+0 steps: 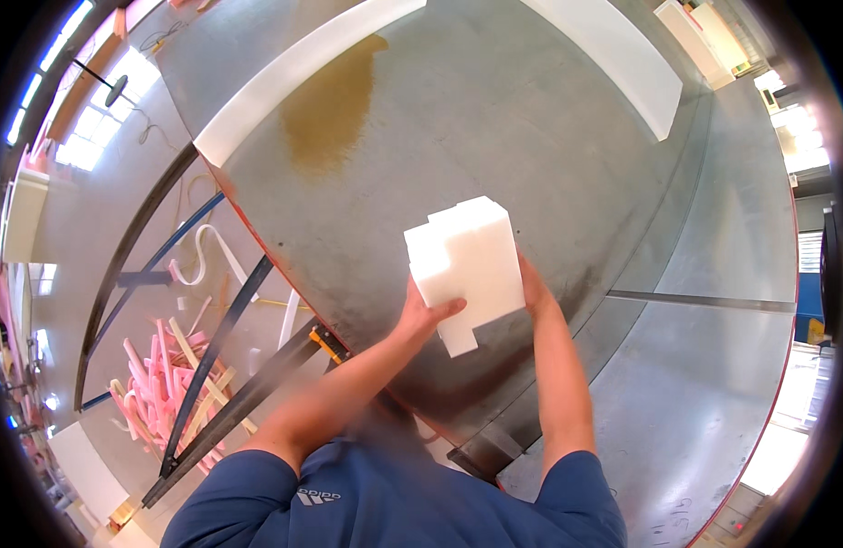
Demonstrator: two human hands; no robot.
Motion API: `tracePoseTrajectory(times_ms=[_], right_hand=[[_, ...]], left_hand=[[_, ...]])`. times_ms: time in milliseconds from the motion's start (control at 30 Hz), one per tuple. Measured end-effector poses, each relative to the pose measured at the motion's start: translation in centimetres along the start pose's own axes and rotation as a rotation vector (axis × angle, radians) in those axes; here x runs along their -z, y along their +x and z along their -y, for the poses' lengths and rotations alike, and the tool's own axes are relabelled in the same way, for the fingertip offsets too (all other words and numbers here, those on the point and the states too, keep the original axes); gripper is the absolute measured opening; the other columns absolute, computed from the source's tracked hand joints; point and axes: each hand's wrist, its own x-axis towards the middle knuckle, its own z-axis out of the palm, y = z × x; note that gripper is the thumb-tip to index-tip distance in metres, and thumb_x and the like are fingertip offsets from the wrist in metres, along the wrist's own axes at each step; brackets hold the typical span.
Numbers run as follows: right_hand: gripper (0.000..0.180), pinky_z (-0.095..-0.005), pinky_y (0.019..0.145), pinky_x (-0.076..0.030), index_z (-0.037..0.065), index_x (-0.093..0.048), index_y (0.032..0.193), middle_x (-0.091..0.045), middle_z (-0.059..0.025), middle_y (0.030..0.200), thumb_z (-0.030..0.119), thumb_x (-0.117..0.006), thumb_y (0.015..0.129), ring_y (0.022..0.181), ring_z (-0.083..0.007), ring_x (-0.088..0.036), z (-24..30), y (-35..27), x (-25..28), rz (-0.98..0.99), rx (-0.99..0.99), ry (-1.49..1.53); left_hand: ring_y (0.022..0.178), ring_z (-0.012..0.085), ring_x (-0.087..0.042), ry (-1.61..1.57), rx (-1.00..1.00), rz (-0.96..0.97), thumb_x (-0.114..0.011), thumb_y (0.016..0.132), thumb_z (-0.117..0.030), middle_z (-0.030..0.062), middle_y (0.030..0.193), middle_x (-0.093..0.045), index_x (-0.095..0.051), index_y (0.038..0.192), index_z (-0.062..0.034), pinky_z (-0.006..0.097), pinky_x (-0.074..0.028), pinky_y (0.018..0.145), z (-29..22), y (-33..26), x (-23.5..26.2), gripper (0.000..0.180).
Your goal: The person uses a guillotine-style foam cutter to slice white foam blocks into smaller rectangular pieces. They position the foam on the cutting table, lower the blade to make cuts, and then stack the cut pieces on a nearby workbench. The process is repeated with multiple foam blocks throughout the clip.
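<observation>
Over the middle of the grey metal table, our left hand [423,315] gripped the near left side of the white, stepped block of foam [464,265], thumb laid across its top face and fingers hidden beneath, while our right hand [534,285] pressed flat against the block's right flank, only its edge showing past the foam, so we could not tell how far its fingers wrapped under. We held the block between the two palms, just above or resting on the grey sheet-metal tabletop [494,119]; the view did not settle which. To carry this hold well, we judged it best to keep even pressure from both sides, since soft foam dents under pinching fingertips, and to keep the notched lower corner free of the surface so it would not catch. Farther out, a long white foam strip [293,73] lay along the far left rim of the table beside a brownish stain [334,110], and a second white foam slab [622,59] lay at the far right. Beyond the table's orange edge, dark steel frame bars [220,365] crossed above a heap of pink and white foam offcuts [161,384] on the floor to our left.
</observation>
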Motion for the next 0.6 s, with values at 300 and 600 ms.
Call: tracePoseTrajectory(times_ms=[300, 600], right_hand=[[0.057, -0.0363, 0.103, -0.043, 0.004, -0.045, 0.142, -0.054, -0.0097, 0.137, 0.045, -0.037, 0.104, 0.123, -0.0212, -0.052, -3.3, -1.3, -13.7, 0.136, 0.251, 0.105], [0.058, -0.0374, 0.101, -0.045, 0.004, -0.045, 0.143, -0.055, -0.0103, 0.135, 0.045, -0.039, 0.103, 0.121, -0.0222, -0.054, -8.9, -3.7, -34.5, 0.565, 0.142, -0.025]], left_hand=[[0.137, 0.0347, -0.029, 0.578, -0.23, -0.138, -0.084, 0.061, -0.021, 0.017, 0.146, -0.03, -0.024, 0.147, -0.0019, 0.045, -0.024, 0.114, -7.8, -11.2, 7.3, 0.107], [0.137, 0.0368, -0.033, 0.784, -0.581, -0.552, -0.09, 0.058, -0.028, 0.0181, 0.146, -0.034, -0.039, 0.144, -0.0071, 0.045, -0.029, 0.113, -12.7, -33.8, 16.0, 0.102]])
